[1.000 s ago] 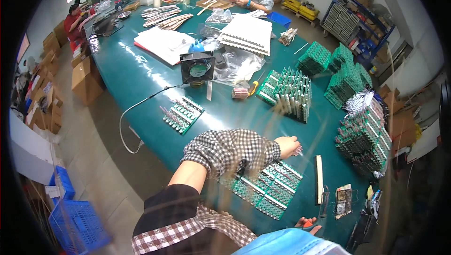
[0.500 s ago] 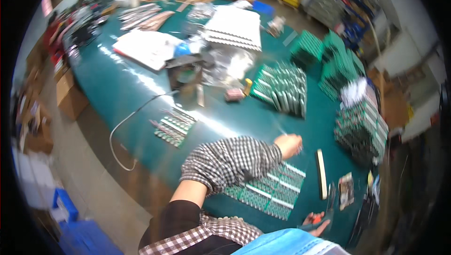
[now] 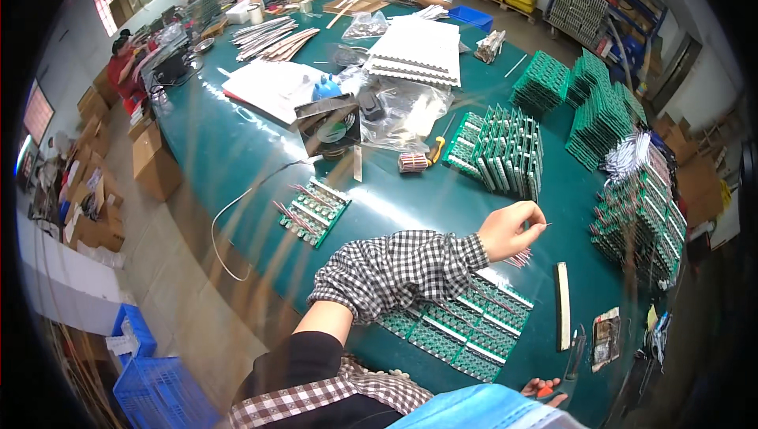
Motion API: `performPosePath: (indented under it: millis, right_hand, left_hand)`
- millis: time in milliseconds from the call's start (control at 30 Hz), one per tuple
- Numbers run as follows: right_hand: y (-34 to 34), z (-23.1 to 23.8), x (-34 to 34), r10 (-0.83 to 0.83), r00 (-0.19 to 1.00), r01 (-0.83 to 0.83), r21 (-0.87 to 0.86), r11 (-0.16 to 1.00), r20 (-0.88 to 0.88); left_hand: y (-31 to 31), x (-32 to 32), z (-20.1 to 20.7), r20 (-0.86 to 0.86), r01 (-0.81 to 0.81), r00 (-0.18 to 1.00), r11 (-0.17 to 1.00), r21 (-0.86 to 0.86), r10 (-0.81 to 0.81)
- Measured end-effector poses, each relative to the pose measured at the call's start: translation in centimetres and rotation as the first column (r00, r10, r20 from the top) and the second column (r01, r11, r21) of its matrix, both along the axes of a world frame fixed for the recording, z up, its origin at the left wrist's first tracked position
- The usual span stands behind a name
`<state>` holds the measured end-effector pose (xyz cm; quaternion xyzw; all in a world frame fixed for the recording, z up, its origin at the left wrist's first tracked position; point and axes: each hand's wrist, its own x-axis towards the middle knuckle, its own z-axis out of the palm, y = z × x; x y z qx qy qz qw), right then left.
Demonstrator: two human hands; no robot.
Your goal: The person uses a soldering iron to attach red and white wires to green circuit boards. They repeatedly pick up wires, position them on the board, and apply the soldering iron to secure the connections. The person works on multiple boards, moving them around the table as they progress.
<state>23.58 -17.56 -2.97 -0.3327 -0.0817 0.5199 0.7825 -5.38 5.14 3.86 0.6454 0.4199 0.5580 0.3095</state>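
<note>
My left hand (image 3: 512,231), in a checked sleeve, reaches out over the green table. Its thumb and forefinger pinch a thin wire (image 3: 549,225), of which only a short end shows. Just below that hand lies a bunch of red and white wires (image 3: 519,257). Under the forearm, a panel of green circuit boards (image 3: 462,334) lies flat, with several wires across it and part of it covered by the sleeve. At the lower right, my right hand (image 3: 542,388) is closed round an orange-handled tool (image 3: 545,392); blue cloth in front hides much of both.
Circuit boards stand in a row (image 3: 505,152) ahead, with wired boards stacked (image 3: 643,220) at right. A smaller board group (image 3: 313,212) lies left, near a small fan (image 3: 332,129). A pale wooden strip (image 3: 563,306) and a yellow-handled screwdriver (image 3: 436,150) lie on the table (image 3: 387,188).
My left hand has lifted and turned, and its pinching fingers now point right. The view has shifted a little and become sharper. My right hand stays low at the right.
</note>
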Motion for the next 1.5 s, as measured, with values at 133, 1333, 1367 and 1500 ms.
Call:
performPosePath:
  millis: [133,1333,1367,1500]
  right_hand:
    - [0.2,-0.4,0.7,0.021,0.999,-0.021,0.002,1.000,-0.029]
    - [1.0,0.6,0.8,0.119,0.993,-0.117,0.088,0.989,-0.022]
    - [0.6,-0.1,1.8,0.103,0.995,-0.102,0.101,0.990,-0.006]
    - [0.8,-1.0,1.5,0.142,0.990,-0.138,0.130,0.982,-0.017]
  left_hand:
    - [-0.2,-0.1,1.4,0.005,0.008,1.000,1.000,-0.002,-0.008]
    - [-7.1,-1.8,9.4,0.627,0.612,0.621,0.791,-0.014,-0.470]
    - [-7.0,-1.6,9.6,0.626,0.624,0.610,0.782,-0.001,-0.486]
    - [-7.7,-2.0,9.6,0.614,0.619,0.625,0.785,-0.013,-0.482]
